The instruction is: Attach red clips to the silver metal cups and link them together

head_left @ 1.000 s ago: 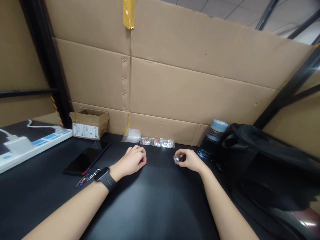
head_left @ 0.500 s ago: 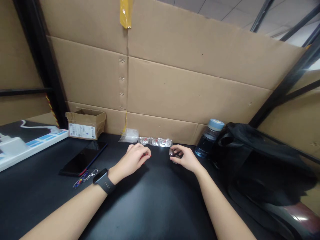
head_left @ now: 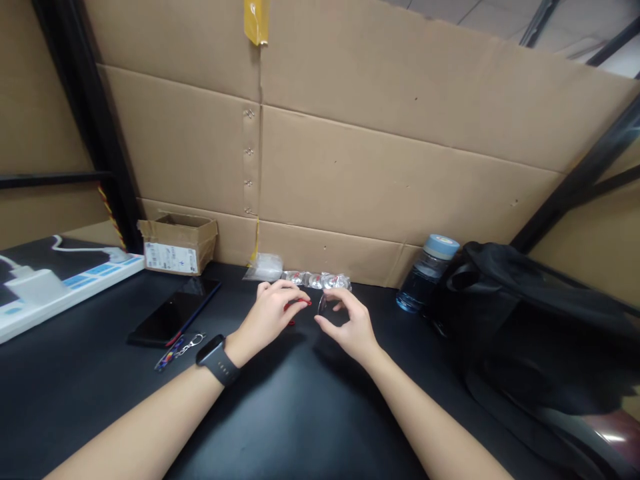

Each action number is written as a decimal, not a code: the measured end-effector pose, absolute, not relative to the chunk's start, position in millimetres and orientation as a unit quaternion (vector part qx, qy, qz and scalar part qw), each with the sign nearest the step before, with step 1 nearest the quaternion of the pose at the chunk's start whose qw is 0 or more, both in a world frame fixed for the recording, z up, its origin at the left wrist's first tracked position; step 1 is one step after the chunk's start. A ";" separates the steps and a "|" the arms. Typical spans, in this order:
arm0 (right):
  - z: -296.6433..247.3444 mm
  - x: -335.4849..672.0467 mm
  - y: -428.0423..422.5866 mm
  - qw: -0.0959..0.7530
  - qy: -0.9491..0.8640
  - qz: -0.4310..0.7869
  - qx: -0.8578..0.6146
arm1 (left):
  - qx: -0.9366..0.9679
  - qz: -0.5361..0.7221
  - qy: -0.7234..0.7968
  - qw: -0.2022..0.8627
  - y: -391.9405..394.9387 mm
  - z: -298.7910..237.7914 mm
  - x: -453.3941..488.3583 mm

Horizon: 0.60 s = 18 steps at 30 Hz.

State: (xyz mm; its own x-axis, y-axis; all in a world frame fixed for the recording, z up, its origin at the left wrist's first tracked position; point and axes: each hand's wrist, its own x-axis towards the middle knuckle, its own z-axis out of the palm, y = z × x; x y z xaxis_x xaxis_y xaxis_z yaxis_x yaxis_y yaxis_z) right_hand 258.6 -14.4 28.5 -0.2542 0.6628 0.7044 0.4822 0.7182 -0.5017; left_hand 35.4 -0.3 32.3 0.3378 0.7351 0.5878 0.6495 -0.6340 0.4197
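Observation:
My left hand, with a dark watch on its wrist, pinches a thin red item. Part of that item shows below the fingers; most of it is hidden, so its kind is unclear. Facing it, my right hand grips a small shiny round disc between thumb and fingertips, turned nearly edge-on. A narrow gap separates the disc from the red item. Behind both hands lies a row of several shiny round pieces in clear wrappers, with red marks on them.
A clear plastic packet lies left of the row. Further left are an opened cardboard box, a dark phone, a keychain and a power strip. A bottle and a black bag stand right.
My right hand has moved left with the disc, close to my left hand. The disc now appears edge-on. The red item shows more at my left fingertips. The view has shifted slightly.

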 end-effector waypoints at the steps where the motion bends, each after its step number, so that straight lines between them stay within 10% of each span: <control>1: 29.2 255.9 -16.9 0.494 -0.785 0.096 -0.361 | 0.818 0.386 0.423 0.059 -0.7 32.4 36.0; 18: 35.2 246.4 -32.6 0.506 -0.788 0.115 -0.332 | 0.810 0.417 0.387 0.143 -15.8 32.8 49.1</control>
State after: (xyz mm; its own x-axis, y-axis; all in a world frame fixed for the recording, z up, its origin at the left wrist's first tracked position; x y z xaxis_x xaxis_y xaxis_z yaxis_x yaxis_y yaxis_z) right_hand 246.4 -32.6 35.2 -0.2686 0.6393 0.7205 0.4062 0.7534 -0.5171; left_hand 49.1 -15.8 32.8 0.3517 0.7460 0.5656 0.5080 -0.6595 0.5540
